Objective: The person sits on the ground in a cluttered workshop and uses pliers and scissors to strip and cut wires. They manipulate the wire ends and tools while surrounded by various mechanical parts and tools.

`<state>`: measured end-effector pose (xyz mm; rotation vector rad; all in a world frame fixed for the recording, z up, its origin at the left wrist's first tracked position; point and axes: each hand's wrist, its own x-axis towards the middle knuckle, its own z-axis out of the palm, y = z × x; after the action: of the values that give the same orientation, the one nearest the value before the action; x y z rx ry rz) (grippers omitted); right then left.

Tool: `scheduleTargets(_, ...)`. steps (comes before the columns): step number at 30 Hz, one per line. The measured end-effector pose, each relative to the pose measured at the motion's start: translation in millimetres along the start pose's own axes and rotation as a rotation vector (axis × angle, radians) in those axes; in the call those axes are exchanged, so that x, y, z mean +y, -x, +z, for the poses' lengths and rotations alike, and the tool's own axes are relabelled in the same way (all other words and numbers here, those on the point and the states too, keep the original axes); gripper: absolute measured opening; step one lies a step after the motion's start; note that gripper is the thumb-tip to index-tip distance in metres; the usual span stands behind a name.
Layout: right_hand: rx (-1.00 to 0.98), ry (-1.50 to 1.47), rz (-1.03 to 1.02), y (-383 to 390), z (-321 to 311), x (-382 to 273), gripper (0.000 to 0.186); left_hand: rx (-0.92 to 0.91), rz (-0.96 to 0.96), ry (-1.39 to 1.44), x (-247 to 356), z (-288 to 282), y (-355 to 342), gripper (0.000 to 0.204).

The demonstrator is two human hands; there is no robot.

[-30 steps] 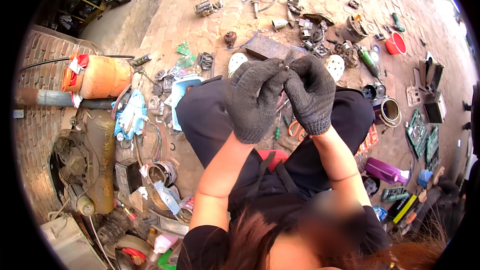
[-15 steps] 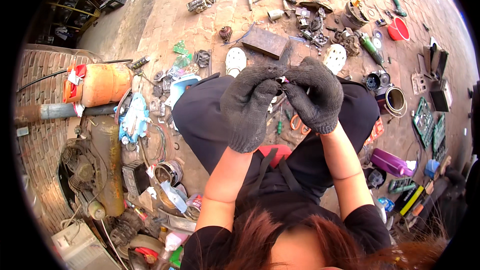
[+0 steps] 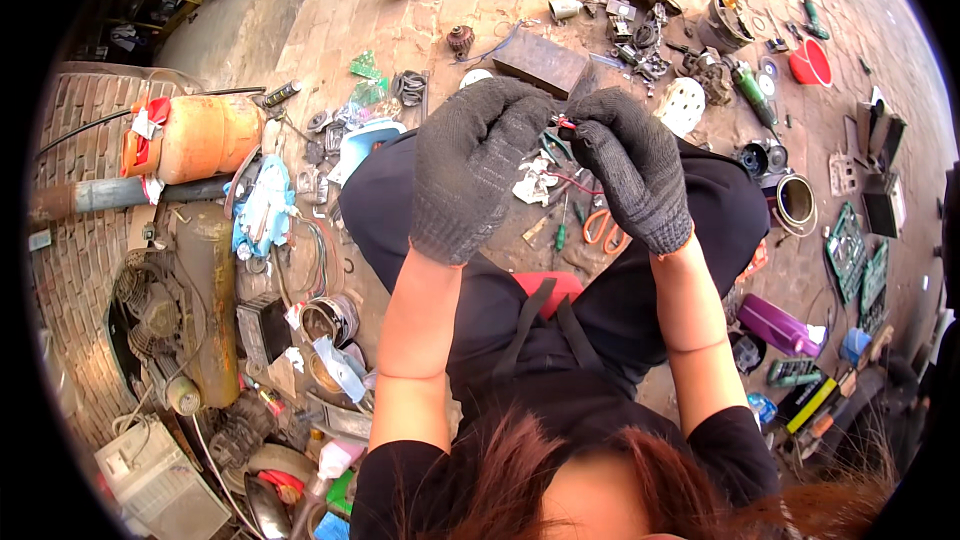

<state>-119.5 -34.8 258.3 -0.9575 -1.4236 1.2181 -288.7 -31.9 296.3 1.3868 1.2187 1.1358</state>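
Observation:
Both my hands wear dark grey knitted gloves and meet above my knees. Between the fingertips of my right hand (image 3: 635, 165) is a small red piece (image 3: 566, 123) with a shiny end; it is too small to name. My left hand (image 3: 475, 165) is closed in a pinch at the shiny end, and what its fingertips grip is hidden. Below them a red wire (image 3: 577, 184) runs toward the right glove. On the ground between my legs lie orange-handled scissors (image 3: 604, 230), a green-handled screwdriver (image 3: 561, 236) and crumpled white paper (image 3: 534, 183).
Ahead lies a dark metal block (image 3: 543, 64). An orange gas cylinder (image 3: 195, 138) is at the left, near a light-blue basin (image 3: 368, 148). At the right are a green angle grinder (image 3: 752, 93), a red bowl (image 3: 811, 63) and a purple bottle (image 3: 776, 325).
My left hand has shifted left and slightly up, and the gloves have drawn a little apart. More of the red piece, the red wire and the white paper shows between them.

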Motion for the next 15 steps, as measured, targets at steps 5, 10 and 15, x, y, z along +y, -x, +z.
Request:
scheduleTargets(5,-0.085,-0.436,0.231,2,-3,3,0.017,-0.072,-0.157,0.251,0,-2,0,0.017)
scheduleTargets(10,-0.143,-0.405,0.237,-1,-7,9,0.018,-0.056,-0.225,0.269,-4,-5,0,0.018)
scheduleTargets(15,-0.010,-0.036,-0.090,-6,2,23,0.016,0.014,-0.182,0.232,-10,-2,-3,0.020)
